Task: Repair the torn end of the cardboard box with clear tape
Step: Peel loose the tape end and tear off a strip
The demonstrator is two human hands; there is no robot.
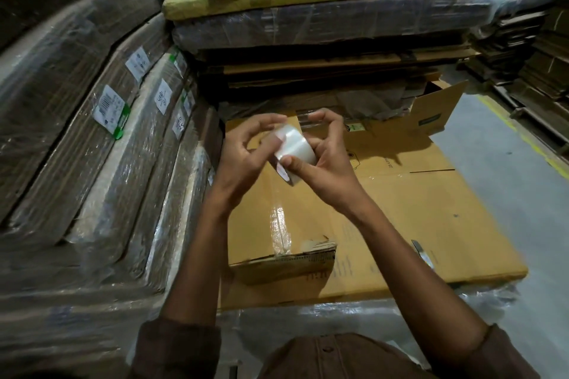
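Warehouse or packaging store. Indicated by: flattened cardboard sheets (323, 71) stacked in tall piles; bundles of flat cartons (101, 138) bound in clear stretch wrap and marked with printed and handwritten labels (108, 108); further carton stacks (529, 49) ranged along a grey concrete floor (508, 169) marked by a yellow painted line (505, 120).

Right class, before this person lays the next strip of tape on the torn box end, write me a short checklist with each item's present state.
1. Tape roll in hand: ok, left hand and right hand both grip it.
2. Free tape end found: cannot tell.
3. Torn end within reach: ok, nearest the person.
4. Tear fully covered: not ok, one crinkled tape strip only.
5. Cardboard box lying flat: ok.
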